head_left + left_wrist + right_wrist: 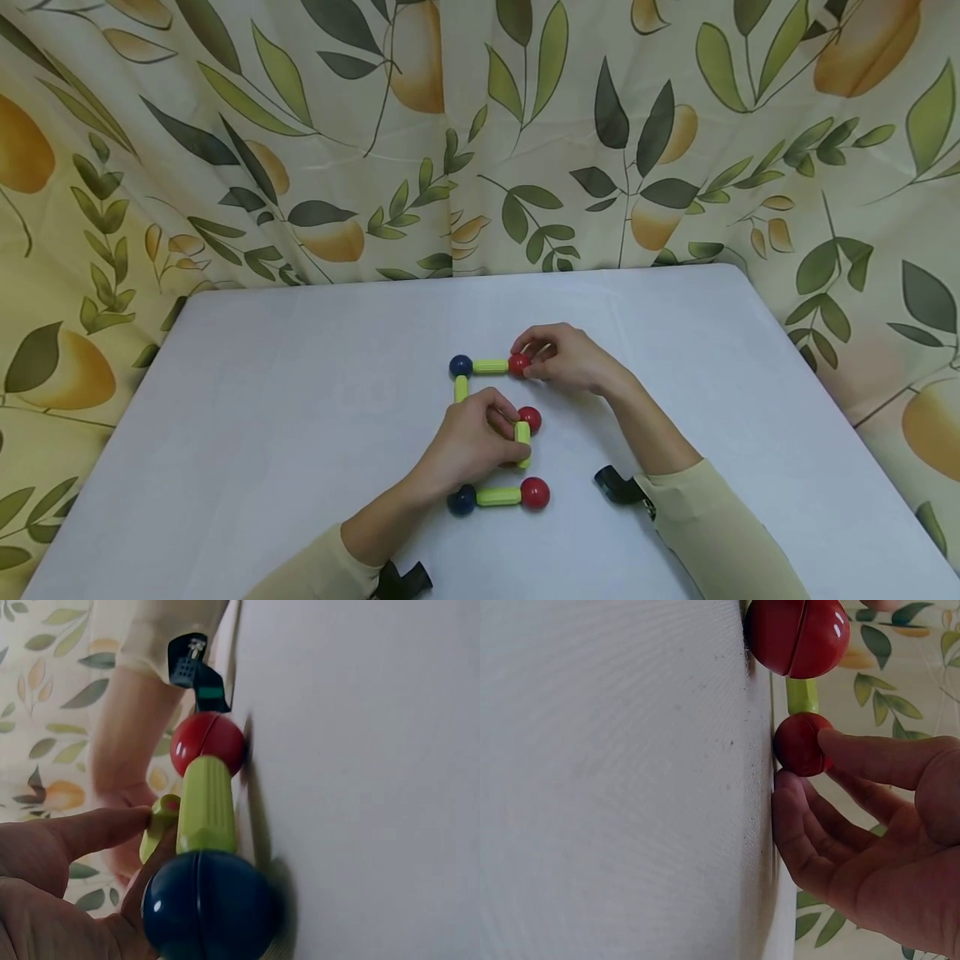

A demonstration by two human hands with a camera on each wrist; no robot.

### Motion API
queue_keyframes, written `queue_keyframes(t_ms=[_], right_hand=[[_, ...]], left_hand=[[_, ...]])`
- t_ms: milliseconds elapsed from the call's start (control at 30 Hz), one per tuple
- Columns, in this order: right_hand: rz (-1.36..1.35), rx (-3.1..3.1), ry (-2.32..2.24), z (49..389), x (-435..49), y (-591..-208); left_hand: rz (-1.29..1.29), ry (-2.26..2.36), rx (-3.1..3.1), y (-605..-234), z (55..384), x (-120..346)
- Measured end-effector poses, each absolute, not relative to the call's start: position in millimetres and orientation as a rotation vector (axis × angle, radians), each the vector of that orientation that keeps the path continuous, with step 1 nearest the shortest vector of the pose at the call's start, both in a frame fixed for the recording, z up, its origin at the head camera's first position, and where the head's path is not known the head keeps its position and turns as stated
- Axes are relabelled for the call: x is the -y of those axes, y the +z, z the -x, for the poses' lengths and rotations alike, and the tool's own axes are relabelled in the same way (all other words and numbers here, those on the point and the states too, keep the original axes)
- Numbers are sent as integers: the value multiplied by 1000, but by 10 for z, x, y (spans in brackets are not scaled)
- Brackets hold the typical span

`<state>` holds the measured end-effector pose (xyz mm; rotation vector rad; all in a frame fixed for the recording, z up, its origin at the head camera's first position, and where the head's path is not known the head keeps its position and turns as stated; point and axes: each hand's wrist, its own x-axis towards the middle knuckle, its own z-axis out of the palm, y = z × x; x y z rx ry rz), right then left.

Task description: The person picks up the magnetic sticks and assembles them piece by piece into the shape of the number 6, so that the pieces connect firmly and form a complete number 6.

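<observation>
My left hand (pixel 467 443) pinches a yellow-green rod (pixel 522 443) between thumb and fingers. Against the rod's far end sits a red ball (pixel 531 418); whether they are joined I cannot tell. Farther back, my right hand (pixel 573 360) grips another red ball (pixel 801 742) with thumb and fingertips. That ball ends a short yellow-green rod (pixel 491 367), whose left end meets a dark blue ball (pixel 461 366). From this blue ball a second rod (pixel 461 388) runs toward me and disappears behind my left hand. In the left wrist view, the pinched rod (pixel 160 825) shows a pinkish end.
Nearer me on the white table (pixel 262 442) lies another yellow-green rod (pixel 498 497) between a dark blue ball (pixel 462 500) and a red ball (pixel 535 494). A leaf-and-fruit patterned curtain (pixel 480 167) hangs behind the table. Black wrist mounts (pixel 621 485) stick out beside both sleeves.
</observation>
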<state>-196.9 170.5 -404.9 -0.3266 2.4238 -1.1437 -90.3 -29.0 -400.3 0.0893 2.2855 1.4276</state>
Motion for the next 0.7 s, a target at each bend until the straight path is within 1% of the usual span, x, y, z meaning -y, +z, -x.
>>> queue_keyframes(t_ms=[367,700], right_hand=[[326,-2421,-1150,1971,-1705,-4055],[324,-2427,-1147,1973,-1713,-4069]], left_hand=[[-86,1477,-2321,-4038,795,230],[-69,1457,-2355,-4084,774,200]])
